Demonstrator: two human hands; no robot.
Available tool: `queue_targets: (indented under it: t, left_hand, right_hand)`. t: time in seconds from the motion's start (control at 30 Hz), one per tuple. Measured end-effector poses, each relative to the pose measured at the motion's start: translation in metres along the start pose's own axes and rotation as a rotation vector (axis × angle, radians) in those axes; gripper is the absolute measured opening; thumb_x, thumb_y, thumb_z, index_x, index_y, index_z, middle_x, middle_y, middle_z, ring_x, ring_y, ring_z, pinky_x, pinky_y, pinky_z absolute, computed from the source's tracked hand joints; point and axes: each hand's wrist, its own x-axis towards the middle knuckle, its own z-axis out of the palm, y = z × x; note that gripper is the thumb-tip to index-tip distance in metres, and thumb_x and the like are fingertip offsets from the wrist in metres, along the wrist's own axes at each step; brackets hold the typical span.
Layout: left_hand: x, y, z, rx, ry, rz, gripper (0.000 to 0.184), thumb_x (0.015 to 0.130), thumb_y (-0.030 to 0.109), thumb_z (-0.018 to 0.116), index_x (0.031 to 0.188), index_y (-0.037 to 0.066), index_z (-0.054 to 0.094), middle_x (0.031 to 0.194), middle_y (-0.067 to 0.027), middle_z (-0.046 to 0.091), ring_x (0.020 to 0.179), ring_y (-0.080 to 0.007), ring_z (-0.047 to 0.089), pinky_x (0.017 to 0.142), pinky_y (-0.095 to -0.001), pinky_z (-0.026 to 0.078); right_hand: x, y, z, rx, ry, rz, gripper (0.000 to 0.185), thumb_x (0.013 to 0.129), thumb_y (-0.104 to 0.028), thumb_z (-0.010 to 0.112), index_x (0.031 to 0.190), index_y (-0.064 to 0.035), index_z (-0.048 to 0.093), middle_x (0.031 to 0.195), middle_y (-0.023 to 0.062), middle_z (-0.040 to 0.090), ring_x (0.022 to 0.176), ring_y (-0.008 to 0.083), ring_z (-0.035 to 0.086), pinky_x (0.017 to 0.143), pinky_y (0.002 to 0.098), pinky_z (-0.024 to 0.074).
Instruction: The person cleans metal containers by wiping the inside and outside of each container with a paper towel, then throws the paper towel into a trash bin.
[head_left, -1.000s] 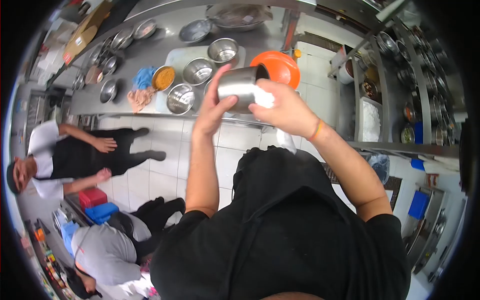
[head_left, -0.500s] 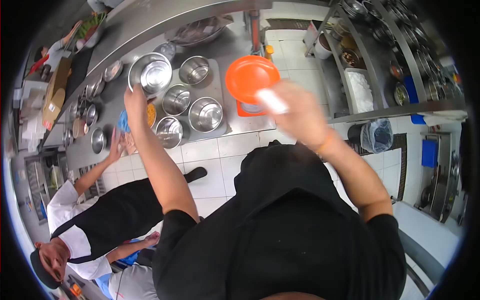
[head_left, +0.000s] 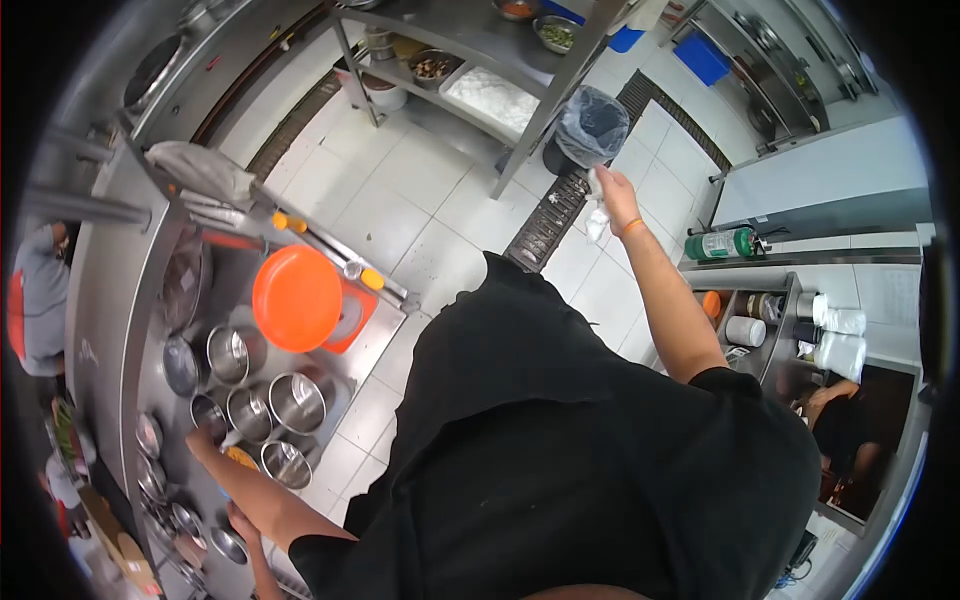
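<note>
My right hand [head_left: 618, 200] is closed on a crumpled white paper towel [head_left: 597, 222], which hangs below the fingers. It is out to the right, close to a black bin [head_left: 590, 130] lined with a clear bag. On the steel counter, my left hand [head_left: 198, 440] grips the near rim of a steel pot [head_left: 207, 412]; its fingertips are partly hidden. Several similar pots, one of them a steel pot [head_left: 297, 402], stand beside it. An orange round plate or lid [head_left: 297, 298] rests on an orange-based scale at the counter's end.
A co-worker's hand [head_left: 240, 525] reaches to the counter near small steel bowls [head_left: 228, 544]. A floor drain grate [head_left: 548, 222] runs toward the bin. A steel shelf [head_left: 470, 50] with food trays stands ahead. A green cylinder [head_left: 722, 244] lies at the right.
My view has swung right. My right hand has moved from beside the orange plate toward the bin, carrying the paper towel. The pot at my left hand now sits lower, among the others.
</note>
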Motion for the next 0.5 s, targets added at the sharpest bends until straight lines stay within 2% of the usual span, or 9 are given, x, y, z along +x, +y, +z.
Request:
queue_targets:
  t: [0.1,0.2,0.23,0.33,0.37,0.4,0.43,0.47,0.5]
  left_hand:
    - [-0.030,0.024,-0.037,0.013,-0.027,-0.116,0.048,0.088,0.044,0.068,0.108,0.001,0.076,0.109,-0.0229,0.074,0.104,-0.0393,0.071,0.091,-0.0501,0.055]
    - [-0.049,0.039,-0.080,0.166,0.012,-0.069,0.048,0.090,0.042,0.069,0.114,0.001,0.074,0.118,-0.0225,0.073,0.109,-0.0385,0.070,0.095,-0.0472,0.053]
    - [-0.056,0.046,-0.094,0.231,0.038,-0.035,0.049,0.090,0.042,0.069,0.116,0.001,0.074,0.121,-0.0225,0.072,0.111,-0.0381,0.069,0.096,-0.0462,0.053]
    - [-0.111,0.088,-0.133,-0.339,0.325,-0.290,0.057,0.090,0.045,0.071,0.124,-0.001,0.070,0.125,-0.0214,0.071,0.115,-0.0390,0.067,0.100,-0.0442,0.051]
    - [-0.134,0.113,-0.147,-0.374,0.380,-0.313,0.058,0.091,0.045,0.071,0.126,-0.001,0.068,0.125,-0.0212,0.071,0.115,-0.0388,0.067,0.100,-0.0436,0.051]
    - [-0.159,0.138,-0.157,-0.411,0.437,-0.347,0.059,0.092,0.044,0.071,0.129,-0.002,0.067,0.125,-0.0210,0.071,0.116,-0.0385,0.067,0.100,-0.0430,0.050]
    - [-0.182,0.168,-0.165,-0.451,0.496,-0.391,0.061,0.092,0.044,0.071,0.131,-0.003,0.065,0.125,-0.0209,0.071,0.116,-0.0383,0.066,0.100,-0.0424,0.050]
    - [-0.203,0.200,-0.170,-0.487,0.520,-0.375,0.060,0.093,0.043,0.071,0.131,-0.002,0.065,0.124,-0.0210,0.071,0.116,-0.0375,0.066,0.100,-0.0422,0.050]
    - [-0.223,0.230,-0.176,-0.516,0.540,-0.365,0.059,0.094,0.043,0.070,0.132,-0.002,0.065,0.124,-0.0210,0.071,0.116,-0.0368,0.066,0.100,-0.0420,0.049]
  right_hand:
    - [0.036,0.029,-0.032,0.426,0.023,0.473,0.029,0.098,-0.036,0.065,0.109,-0.0085,0.066,0.097,0.0070,0.068,0.085,0.0252,0.068,0.070,0.0421,0.0552]
    - [0.099,0.060,-0.051,0.507,0.099,0.567,0.027,0.099,-0.031,0.063,0.115,-0.0088,0.062,0.101,0.0079,0.067,0.088,0.0254,0.068,0.070,0.0465,0.0579]
    - [0.127,0.068,-0.057,0.592,0.074,0.561,0.025,0.099,-0.025,0.064,0.114,-0.0053,0.059,0.103,0.0104,0.065,0.092,0.0280,0.067,0.083,0.0468,0.0600]
    - [0.218,0.071,-0.076,0.633,0.090,0.540,0.026,0.099,-0.025,0.063,0.116,-0.0051,0.059,0.104,0.0106,0.067,0.094,0.0286,0.067,0.084,0.0456,0.0597]
    - [0.252,0.069,-0.083,0.577,0.072,0.514,0.033,0.098,-0.026,0.064,0.124,-0.0056,0.060,0.121,0.0139,0.066,0.106,0.0302,0.065,0.088,0.0453,0.0588]
    - [0.282,0.057,-0.090,0.430,0.089,0.521,0.042,0.098,-0.028,0.065,0.135,-0.0091,0.059,0.139,0.0162,0.058,0.118,0.0349,0.060,0.090,0.0470,0.0580]
    - [0.317,0.056,-0.096,0.425,0.087,0.442,0.052,0.097,-0.031,0.067,0.144,-0.0118,0.055,0.149,0.0172,0.050,0.124,0.0391,0.055,0.094,0.0518,0.0550]
    - [0.358,0.056,-0.100,0.460,0.083,0.460,0.053,0.097,-0.032,0.067,0.145,-0.0133,0.054,0.144,0.0144,0.055,0.120,0.0397,0.056,0.092,0.0541,0.0531]
    - [0.406,0.077,-0.112,0.494,0.054,0.402,0.053,0.094,-0.032,0.068,0.141,-0.0102,0.057,0.140,0.0151,0.058,0.118,0.0412,0.059,0.093,0.0599,0.0513]
